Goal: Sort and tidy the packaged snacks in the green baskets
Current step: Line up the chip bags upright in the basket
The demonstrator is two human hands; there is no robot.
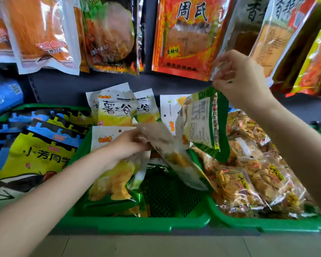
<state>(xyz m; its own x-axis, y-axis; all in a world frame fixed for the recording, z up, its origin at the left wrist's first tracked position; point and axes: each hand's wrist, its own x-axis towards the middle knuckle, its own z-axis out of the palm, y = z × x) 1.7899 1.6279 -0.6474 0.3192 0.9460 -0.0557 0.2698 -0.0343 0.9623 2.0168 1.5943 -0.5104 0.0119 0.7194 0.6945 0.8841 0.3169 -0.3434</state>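
Note:
The middle green basket [141,222] holds several white-and-yellow chip packets [115,110] standing at the back and lying on the left. My right hand [243,78] pinches the top corner of a green-edged packet [204,123], which hangs back side out above the basket. My left hand [130,143] grips the top of another packet [174,156] that tilts across the basket's middle. Under that tilted packet the basket's mesh floor shows.
A left basket [50,106] holds yellow-and-blue packets [35,151]. A right basket [267,222] is full of clear bags of twisted snacks [252,177]. Large red and orange packets [189,36] hang above on a dark back wall. Pale floor shows below.

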